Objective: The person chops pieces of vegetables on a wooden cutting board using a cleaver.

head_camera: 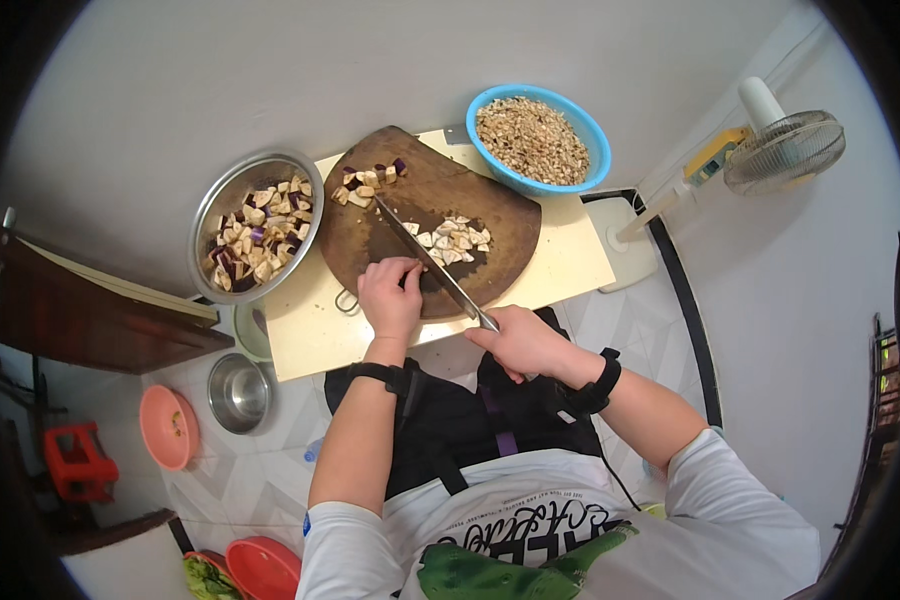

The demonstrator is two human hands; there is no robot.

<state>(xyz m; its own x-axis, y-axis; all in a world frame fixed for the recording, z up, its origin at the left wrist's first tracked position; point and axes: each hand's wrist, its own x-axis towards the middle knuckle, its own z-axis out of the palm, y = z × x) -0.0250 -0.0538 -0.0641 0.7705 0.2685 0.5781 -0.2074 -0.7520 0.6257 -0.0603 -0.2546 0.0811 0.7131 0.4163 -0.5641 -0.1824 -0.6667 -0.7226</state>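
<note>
A dark, worn wooden cutting board (pixel 510 232) rests on a pale yellow tabletop. My right hand (pixel 529 341) grips the handle of a long kitchen knife (pixel 450 283), its blade slanting across the board toward the far left. Close to the blade's left side, my left hand (pixel 391 296) has its fingers curled on a small piece of eggplant (pixel 422 268), mostly hidden by the fingers. Small pale cut pieces (pixel 457 240) are spread on the blade's right. Larger eggplant chunks with purple skin (pixel 364 184) lie at the board's far left.
A steel bowl of eggplant chunks (pixel 259 232) stands left of the board. At the back right is a blue basin (pixel 604 154) of finely chopped food. Beyond the table's right side stands a fan (pixel 784 150). On the floor are a steel bowl (pixel 238 394) and a pink basin (pixel 166 442).
</note>
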